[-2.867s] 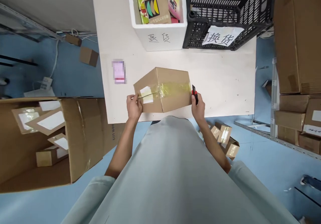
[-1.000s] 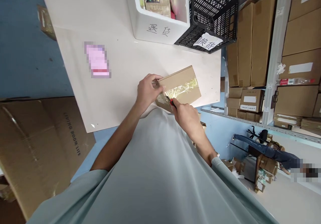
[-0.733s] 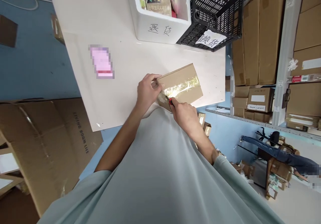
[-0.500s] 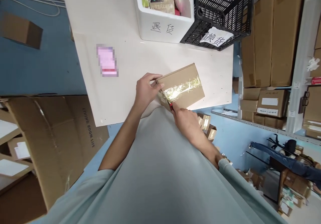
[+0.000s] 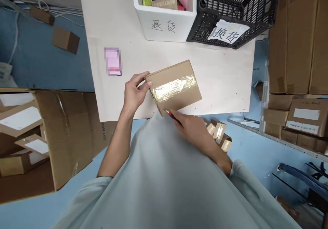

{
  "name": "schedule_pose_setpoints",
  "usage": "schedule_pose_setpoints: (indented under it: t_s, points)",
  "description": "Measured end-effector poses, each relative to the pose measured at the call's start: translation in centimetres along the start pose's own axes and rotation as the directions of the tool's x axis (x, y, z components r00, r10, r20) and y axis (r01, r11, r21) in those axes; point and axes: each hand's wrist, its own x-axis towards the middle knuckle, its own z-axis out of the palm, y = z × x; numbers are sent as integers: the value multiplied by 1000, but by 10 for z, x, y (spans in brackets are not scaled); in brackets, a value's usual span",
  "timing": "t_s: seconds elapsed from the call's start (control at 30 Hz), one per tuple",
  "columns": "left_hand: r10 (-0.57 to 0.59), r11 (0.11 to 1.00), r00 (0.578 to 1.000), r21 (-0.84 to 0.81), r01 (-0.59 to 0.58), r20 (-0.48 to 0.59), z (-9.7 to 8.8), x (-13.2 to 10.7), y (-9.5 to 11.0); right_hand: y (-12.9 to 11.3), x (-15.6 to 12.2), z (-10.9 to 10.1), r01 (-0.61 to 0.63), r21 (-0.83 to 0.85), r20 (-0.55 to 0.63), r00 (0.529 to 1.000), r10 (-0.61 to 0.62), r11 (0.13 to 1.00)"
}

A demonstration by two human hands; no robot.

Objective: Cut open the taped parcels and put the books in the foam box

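A brown cardboard box (image 5: 167,76) lies tilted on the white table near its front edge. Shiny clear tape (image 5: 175,87) runs along its top face. My left hand (image 5: 135,92) grips the box's left corner, thumb on top and fingers at the far edge. In my right hand (image 5: 193,131) is a utility knife (image 5: 172,116) with a red and black handle. Its blade points up and left at the box's near left corner; whether it touches the cardboard I cannot tell.
On the white table (image 5: 220,78) stand a foam box (image 5: 164,25) of books and a black crate (image 5: 210,27). A pixelated pink item (image 5: 112,61) lies left. A large open carton (image 5: 71,130) is at lower left; small boxes (image 5: 220,133) sit below the table's right side.
My right hand has drawn the knife from the taped left end down to the near corner, baring its blade to view. My left hand still holds the box. The whole view has shifted.
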Motion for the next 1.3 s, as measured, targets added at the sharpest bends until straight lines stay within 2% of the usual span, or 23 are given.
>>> schedule_pose_setpoints:
  t_s: [0.07, 0.13, 0.2, 0.23, 0.3, 0.4, 0.5, 0.6, 0.7, 0.87, 0.97, 1.13, 1.3]
  points:
    - [0, 1000, 1000, 31, 1, -22, 1, -2, 6, 27, -1, -2, -39, 105, -164, 985, 56, 994]
    - [27, 995, 998, 99, -20, -64, 6, -5, 19, 54, 4, -2, -104, 209, -329, 929, 171, 972]
    - [89, 979, 991, 193, -69, -100, 18, -8, 37, 79, 11, 0, -132, 298, -417, 873, 253, 945]
    - [127, 966, 987, 238, -102, -95, 27, -9, 48, 90, 15, 2, -129, 329, -434, 859, 271, 935]
    - [195, 935, 980, 306, -178, -28, 51, -10, 70, 105, 22, 4, -111, 367, -446, 850, 279, 924]
    - [255, 890, 956, 352, -291, 144, 92, -4, 92, 115, 29, 5, -63, 385, -463, 850, 252, 921]
    - [276, 871, 934, 352, -343, 227, 121, 5, 97, 120, 32, 4, 2, 396, -478, 854, 204, 918]
    - [262, 867, 938, 372, -332, 227, 132, 11, 90, 125, 32, 0, 29, 419, -445, 878, 177, 907]
    - [257, 854, 941, 405, -327, 218, 134, 10, 81, 129, 33, -4, 34, 413, -407, 901, 151, 910]
    - [299, 832, 934, 425, -355, 195, 137, 4, 69, 120, 34, -19, 33, 316, -412, 905, 106, 948]
    - [331, 808, 922, 445, -387, 201, 139, 3, 66, 107, 36, -32, -22, 237, -364, 925, 110, 971]
    - [355, 788, 914, 463, -405, 196, 140, 0, 65, 88, 43, -50, -186, 52, -257, 947, 193, 981]
    - [348, 814, 918, 426, -396, 188, 142, -2, 66, 72, 50, -56, -221, -87, -246, 950, 194, 971]
